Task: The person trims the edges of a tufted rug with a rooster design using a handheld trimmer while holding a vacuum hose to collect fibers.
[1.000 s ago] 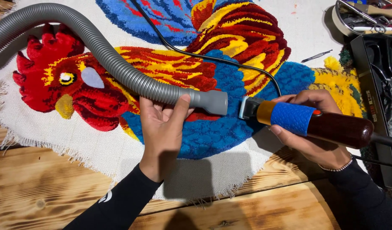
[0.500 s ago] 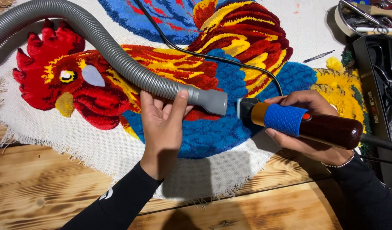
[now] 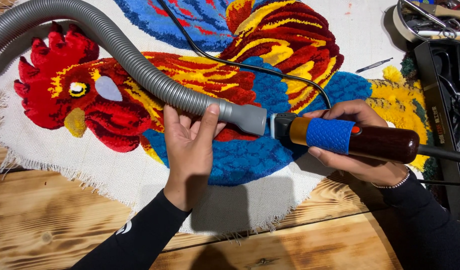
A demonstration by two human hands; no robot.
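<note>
A tufted rooster rug [image 3: 250,65] in red, yellow and blue lies on white backing cloth over a wooden table [image 3: 55,225]. My left hand [image 3: 192,145] grips the grey corrugated vacuum hose [image 3: 135,62] just behind its smooth nozzle, which rests on the blue pile. My right hand [image 3: 357,150] holds an electric carpet trimmer [image 3: 350,140] with a blue grip and dark brown body. Its cutting head almost touches the nozzle tip over the blue area.
The trimmer's black cord [image 3: 230,62] runs across the rug toward the top. A small metal tool [image 3: 372,65] lies on the cloth at upper right. A black box [image 3: 442,95] and a round tray of tools [image 3: 430,20] stand at the right edge.
The trimmer has slid left across the blue pile, closing the gap to the hose nozzle. The hose and left hand have barely moved.
</note>
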